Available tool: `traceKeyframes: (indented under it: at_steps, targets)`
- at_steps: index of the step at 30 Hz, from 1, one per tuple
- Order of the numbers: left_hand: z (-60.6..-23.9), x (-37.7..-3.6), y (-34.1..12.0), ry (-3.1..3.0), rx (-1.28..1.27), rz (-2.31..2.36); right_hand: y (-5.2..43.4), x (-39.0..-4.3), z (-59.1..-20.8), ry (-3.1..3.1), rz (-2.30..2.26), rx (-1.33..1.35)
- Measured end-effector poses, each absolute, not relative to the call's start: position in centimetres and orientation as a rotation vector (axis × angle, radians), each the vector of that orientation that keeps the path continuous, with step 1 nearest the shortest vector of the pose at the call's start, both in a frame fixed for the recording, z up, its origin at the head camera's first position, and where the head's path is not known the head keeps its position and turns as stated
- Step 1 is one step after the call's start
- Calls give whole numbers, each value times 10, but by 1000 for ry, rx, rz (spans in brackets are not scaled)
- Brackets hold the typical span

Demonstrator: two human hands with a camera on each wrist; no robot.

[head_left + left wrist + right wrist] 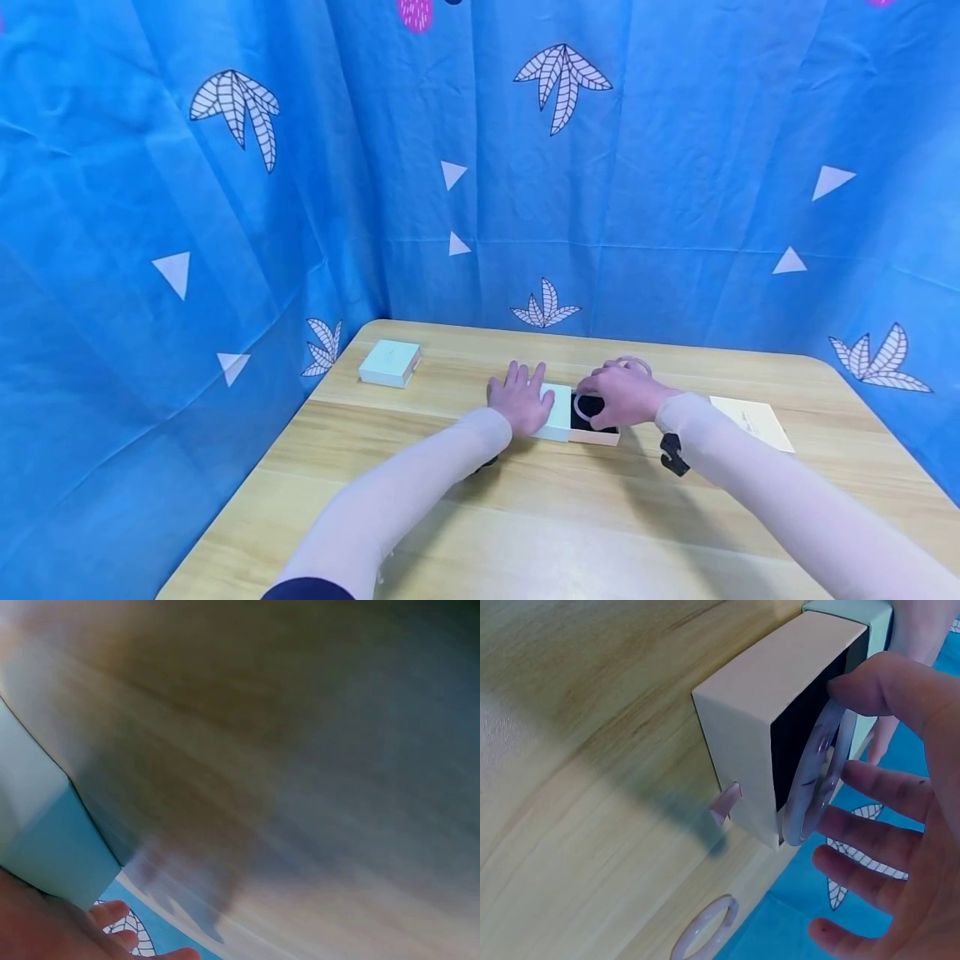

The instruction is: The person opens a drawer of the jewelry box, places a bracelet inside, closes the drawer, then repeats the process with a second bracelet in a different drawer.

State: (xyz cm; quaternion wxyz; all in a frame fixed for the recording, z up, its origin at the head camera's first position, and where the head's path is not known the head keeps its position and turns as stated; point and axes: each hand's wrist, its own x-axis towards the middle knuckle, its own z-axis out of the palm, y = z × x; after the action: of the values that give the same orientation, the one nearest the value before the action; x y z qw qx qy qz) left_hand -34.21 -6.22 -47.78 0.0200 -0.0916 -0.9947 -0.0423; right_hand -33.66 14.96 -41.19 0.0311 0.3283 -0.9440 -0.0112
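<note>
A person sits at the wooden table (525,517), and in the middle of it lies a small drawer box (567,414) with a pale mint sleeve and a cream drawer pulled out to the person's right side. The left hand (521,397) rests flat on the mint sleeve of this box, with the fingers straight and spread, so it presses the box down and does not grasp it. The right hand (624,393) is over the open drawer and holds a pale bangle (819,777) at the black lining; the thumb lies on the bangle's rim and the other fingers are loosely open behind it. The bangle stands on edge against the dark inside of the drawer. A small pink pull tab (724,802) sticks out from the end wall of the drawer. A second bangle (632,363) lies on the table just behind the box, near the right hand. To the left of the box and well apart from it there is a closed mint box (389,362), and to the right of the box lies a flat cream card (752,421). Blue cloth (225,208) with leaf and triangle prints hangs around the table.
</note>
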Motion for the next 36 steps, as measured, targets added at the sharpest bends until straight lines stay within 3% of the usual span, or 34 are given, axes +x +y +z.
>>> traceKeyframes:
  at_steps: [36]
  targets:
    - [-476,-340,-63,-3072,-296,-140,150,-332,-422,-2791,8,1084]
